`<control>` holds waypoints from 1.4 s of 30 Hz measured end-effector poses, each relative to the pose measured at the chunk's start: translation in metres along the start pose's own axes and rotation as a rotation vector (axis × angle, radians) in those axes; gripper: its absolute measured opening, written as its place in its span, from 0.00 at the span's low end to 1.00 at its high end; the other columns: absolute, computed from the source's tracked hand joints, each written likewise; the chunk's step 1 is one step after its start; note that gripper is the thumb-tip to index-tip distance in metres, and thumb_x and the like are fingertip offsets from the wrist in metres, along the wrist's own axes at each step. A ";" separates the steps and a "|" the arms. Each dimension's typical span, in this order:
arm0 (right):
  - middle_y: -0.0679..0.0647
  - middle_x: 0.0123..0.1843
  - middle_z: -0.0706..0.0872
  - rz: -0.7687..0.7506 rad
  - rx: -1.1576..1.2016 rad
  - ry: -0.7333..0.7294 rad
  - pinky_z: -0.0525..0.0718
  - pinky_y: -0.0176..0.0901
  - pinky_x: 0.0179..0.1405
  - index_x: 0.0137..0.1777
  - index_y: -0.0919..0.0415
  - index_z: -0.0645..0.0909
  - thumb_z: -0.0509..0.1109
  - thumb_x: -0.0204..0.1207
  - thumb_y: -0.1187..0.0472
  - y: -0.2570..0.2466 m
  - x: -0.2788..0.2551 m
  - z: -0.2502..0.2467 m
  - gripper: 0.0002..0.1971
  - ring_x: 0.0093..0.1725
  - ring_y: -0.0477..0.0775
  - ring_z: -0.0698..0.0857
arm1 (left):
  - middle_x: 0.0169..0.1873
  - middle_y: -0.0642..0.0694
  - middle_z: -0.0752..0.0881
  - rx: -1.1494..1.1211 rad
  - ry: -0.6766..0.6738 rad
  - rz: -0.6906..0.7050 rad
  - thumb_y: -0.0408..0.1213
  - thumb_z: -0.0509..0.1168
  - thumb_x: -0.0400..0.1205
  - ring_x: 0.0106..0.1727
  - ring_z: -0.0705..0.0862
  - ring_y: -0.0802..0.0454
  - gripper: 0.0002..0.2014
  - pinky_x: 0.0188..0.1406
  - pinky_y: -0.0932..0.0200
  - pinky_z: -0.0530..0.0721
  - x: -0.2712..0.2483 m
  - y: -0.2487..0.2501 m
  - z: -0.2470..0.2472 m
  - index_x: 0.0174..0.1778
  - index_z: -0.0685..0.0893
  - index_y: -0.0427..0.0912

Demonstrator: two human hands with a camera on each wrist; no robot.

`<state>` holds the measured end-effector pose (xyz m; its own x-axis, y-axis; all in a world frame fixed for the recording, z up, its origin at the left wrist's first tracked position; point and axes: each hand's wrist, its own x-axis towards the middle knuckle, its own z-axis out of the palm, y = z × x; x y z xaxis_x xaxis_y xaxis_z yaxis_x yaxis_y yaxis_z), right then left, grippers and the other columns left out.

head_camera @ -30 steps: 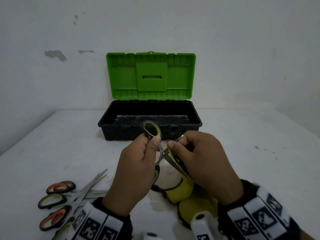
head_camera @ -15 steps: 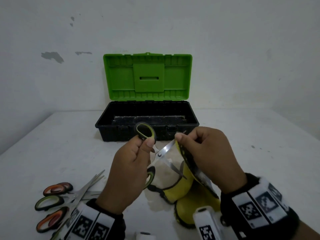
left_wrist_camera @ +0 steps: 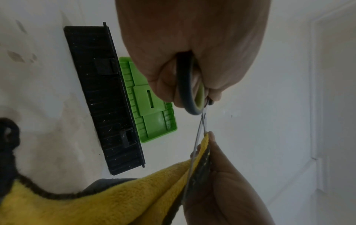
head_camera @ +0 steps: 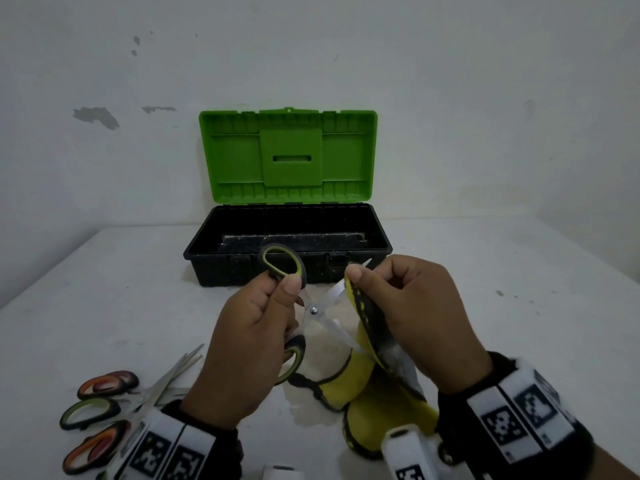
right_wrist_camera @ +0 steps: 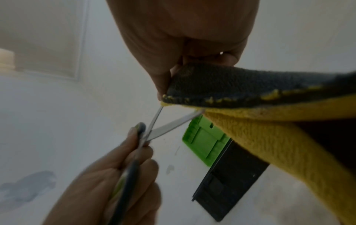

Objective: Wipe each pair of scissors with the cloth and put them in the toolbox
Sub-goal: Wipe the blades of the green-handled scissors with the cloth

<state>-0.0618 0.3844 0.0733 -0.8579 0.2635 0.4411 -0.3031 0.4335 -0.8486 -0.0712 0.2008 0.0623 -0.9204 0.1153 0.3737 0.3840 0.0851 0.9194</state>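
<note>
My left hand (head_camera: pixel 256 327) grips the black-and-green handles of a pair of scissors (head_camera: pixel 313 310), whose blades are spread apart. The same scissors (left_wrist_camera: pixel 189 91) show in the left wrist view, and their blades (right_wrist_camera: pixel 165 129) in the right wrist view. My right hand (head_camera: pixel 408 317) pinches a yellow cloth (head_camera: pixel 367 317) with a dark back, folded over the upper blade; its lower part hangs to the table. The cloth (left_wrist_camera: pixel 115 201) (right_wrist_camera: pixel 260 137) fills both wrist views. The black toolbox (head_camera: pixel 287 268) stands behind with its green lid (head_camera: pixel 287 157) up.
Several more scissors (head_camera: pixel 100 410) with orange and green handles lie in a heap on the white table (head_camera: pixel 519 323) at the front left. A white wall rises right behind the toolbox (left_wrist_camera: pixel 104 99) (right_wrist_camera: pixel 229 179).
My right hand has slid the cloth outward along the upper blade toward its tip. The blades now stand wider apart, and my left hand has lifted the scissors slightly.
</note>
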 end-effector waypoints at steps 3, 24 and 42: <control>0.63 0.25 0.80 0.021 -0.043 0.038 0.78 0.40 0.27 0.27 0.68 0.78 0.78 0.74 0.47 0.008 0.012 -0.007 0.26 0.23 0.48 0.75 | 0.17 0.53 0.66 -0.006 -0.009 -0.002 0.51 0.58 0.81 0.19 0.63 0.58 0.17 0.16 0.65 0.66 -0.001 -0.002 0.002 0.26 0.76 0.53; 0.49 0.30 0.77 0.660 -0.057 -0.453 0.74 0.45 0.41 0.44 0.62 0.83 0.57 0.75 0.25 0.009 0.008 0.005 0.37 0.32 0.50 0.76 | 0.36 0.50 0.84 0.600 0.079 0.458 0.35 0.63 0.84 0.37 0.80 0.60 0.07 0.40 0.67 0.80 0.011 -0.042 0.004 0.44 0.85 0.42; 0.54 0.22 0.70 0.675 0.340 -0.153 0.68 0.43 0.22 0.28 0.63 0.77 0.70 0.81 0.57 0.007 0.011 0.002 0.20 0.19 0.50 0.67 | 0.50 0.47 0.78 0.664 0.151 0.450 0.48 0.67 0.83 0.49 0.78 0.55 0.14 0.46 0.65 0.79 0.017 -0.032 0.000 0.56 0.84 0.42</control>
<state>-0.0741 0.3889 0.0719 -0.9425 0.2441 -0.2285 0.2168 -0.0742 -0.9734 -0.0995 0.2000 0.0393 -0.6495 0.1478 0.7459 0.6397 0.6365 0.4309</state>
